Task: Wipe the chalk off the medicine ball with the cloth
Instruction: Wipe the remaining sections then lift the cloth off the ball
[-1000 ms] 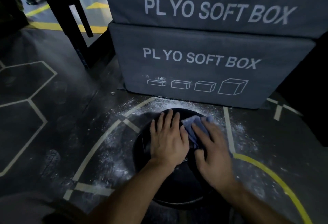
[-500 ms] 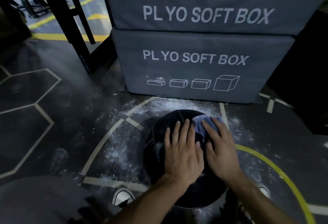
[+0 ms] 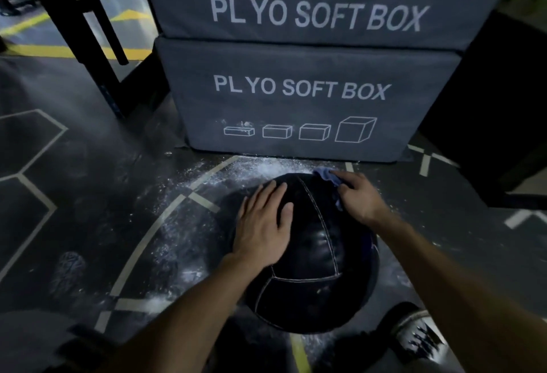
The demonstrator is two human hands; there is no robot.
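Note:
A black leather medicine ball [image 3: 313, 254] with pale stitched seams sits on the dark gym floor just in front of me. My left hand [image 3: 263, 224] lies flat on its upper left side, fingers straight. My right hand [image 3: 359, 198] presses a small blue cloth [image 3: 325, 174] against the ball's far upper right edge; only the cloth's far corner and a strip beside the hand show. White chalk powder [image 3: 260, 170] is scattered on the floor around and behind the ball.
Two stacked grey plyo soft boxes [image 3: 296, 100] stand right behind the ball. Black rack legs [image 3: 97, 53] rise at the back left. My shoe [image 3: 414, 334] is at the lower right, my knee [image 3: 35, 340] at the lower left. Painted floor lines [image 3: 142, 245] cross the floor.
My right hand has slid the cloth from the ball's top middle out to its far right edge. The hands have moved apart, baring the ball's centre seams. The view has come closer.

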